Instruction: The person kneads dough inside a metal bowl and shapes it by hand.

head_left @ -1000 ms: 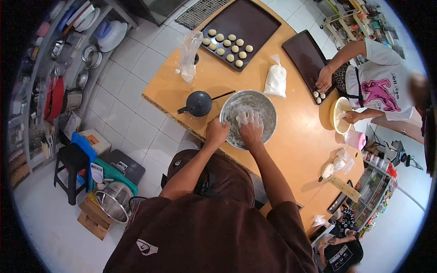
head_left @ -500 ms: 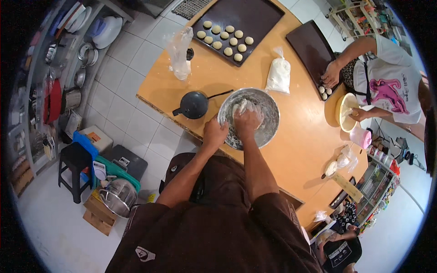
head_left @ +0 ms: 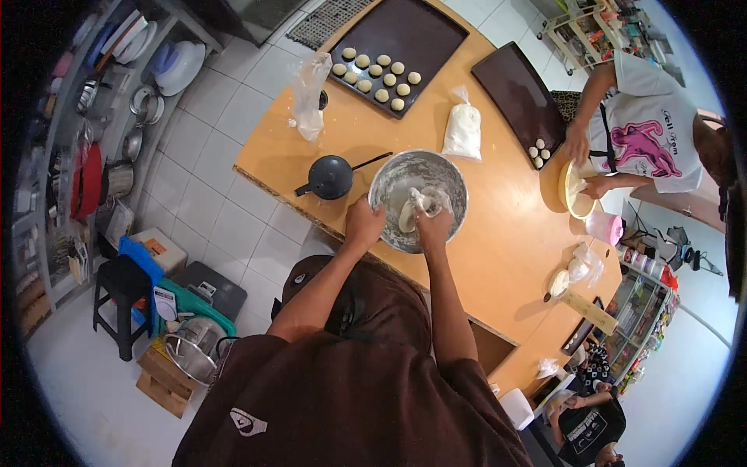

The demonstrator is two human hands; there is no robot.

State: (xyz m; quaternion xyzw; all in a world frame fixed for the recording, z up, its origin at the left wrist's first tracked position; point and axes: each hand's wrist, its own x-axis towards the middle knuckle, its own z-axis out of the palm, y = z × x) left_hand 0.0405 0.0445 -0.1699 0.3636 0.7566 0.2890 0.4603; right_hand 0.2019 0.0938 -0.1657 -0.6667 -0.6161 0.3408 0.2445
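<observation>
Mixing bowl: a round silver metal bowl (head_left: 393,173) with pale smears inside sits on the orange-tan wooden table (head_left: 506,241), close to the person's edge.
Dough: a soft off-white lump of dough (head_left: 407,215) lies inside the bowl, toward its 7 o'clock side, and reaches up to the right hand.
Right hand: the right hand (head_left: 433,226) is in the bowl at 5 o'clock, coated fingers bent narrowly around part of the dough.
Left hand: the left hand (head_left: 365,224) clasps the rim at 8 o'clock, thumb at the edge; its other fingers are partly hidden.
Pan: a dark grey round pan with a thin handle (head_left: 329,177) stands between 9 and 10 o'clock of the bowl.
Flour bag: a clear plastic bag of white powder (head_left: 464,131) rests at 1 o'clock.
Tray: a dark rectangular baking tray (head_left: 416,35) bearing pale dough balls (head_left: 389,79) lies at 12 o'clock.
</observation>
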